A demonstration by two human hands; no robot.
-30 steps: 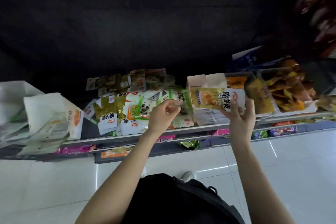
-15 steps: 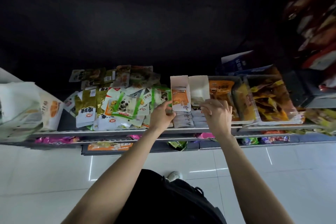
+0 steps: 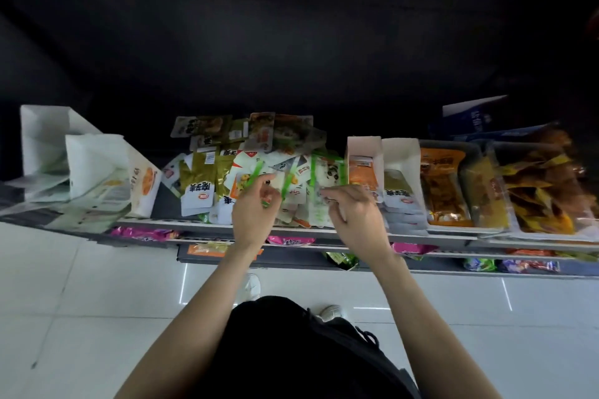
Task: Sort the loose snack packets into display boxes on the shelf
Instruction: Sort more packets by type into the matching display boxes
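A loose pile of snack packets (image 3: 227,168) covers the middle of the shelf (image 3: 168,223). My left hand (image 3: 256,214) pinches a white packet with green stripes (image 3: 259,176) at the pile's front. My right hand (image 3: 353,214) is over the pile's right side, its curled fingers on a white and green panda packet (image 3: 327,178). Right of it stand two white display boxes: one (image 3: 363,149) with orange packets, the other (image 3: 400,155) with green and white packets.
Opened white boxes (image 3: 94,165) lie at the shelf's left end. Clear trays of orange and yellow packets (image 3: 531,188) fill the right end, with a blue box (image 3: 473,116) behind. Pink and green packets (image 3: 142,233) sit on the lower shelves. White tiled floor lies below.
My right hand has left the white display boxes and moved left to the pile. My left hand has stayed at the pile, still pinching a packet. The view shifted right.
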